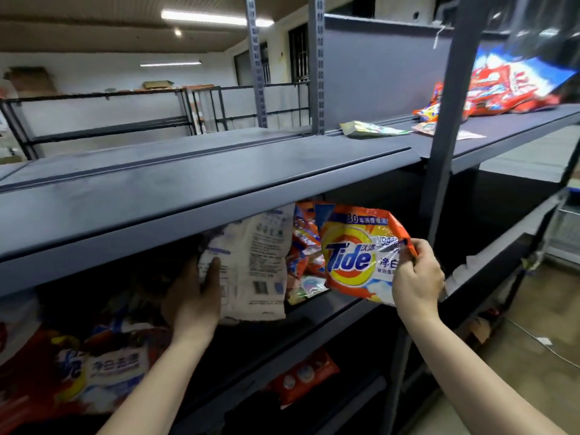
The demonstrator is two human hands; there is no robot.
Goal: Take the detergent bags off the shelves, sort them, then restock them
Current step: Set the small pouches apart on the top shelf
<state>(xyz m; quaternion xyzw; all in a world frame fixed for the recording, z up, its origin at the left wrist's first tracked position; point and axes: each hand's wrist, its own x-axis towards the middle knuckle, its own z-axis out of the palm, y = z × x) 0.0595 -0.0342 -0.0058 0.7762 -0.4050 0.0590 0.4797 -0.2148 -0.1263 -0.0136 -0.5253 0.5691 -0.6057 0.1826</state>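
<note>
On the middle shelf, my left hand grips the white bag at 9 o'clock, my right hand pinches the Tide bag at its corner; soft, slippery film, likely sagging, better held mid-body.

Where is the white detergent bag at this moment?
In the head view the white detergent bag stands left of centre on the middle shelf, gripped by the left hand, with the orange Tide bag on its right.

Single head-worn wide-angle view, close to the grey shelving unit, facing forward and slightly down; forearms enter from lower frame.
</note>
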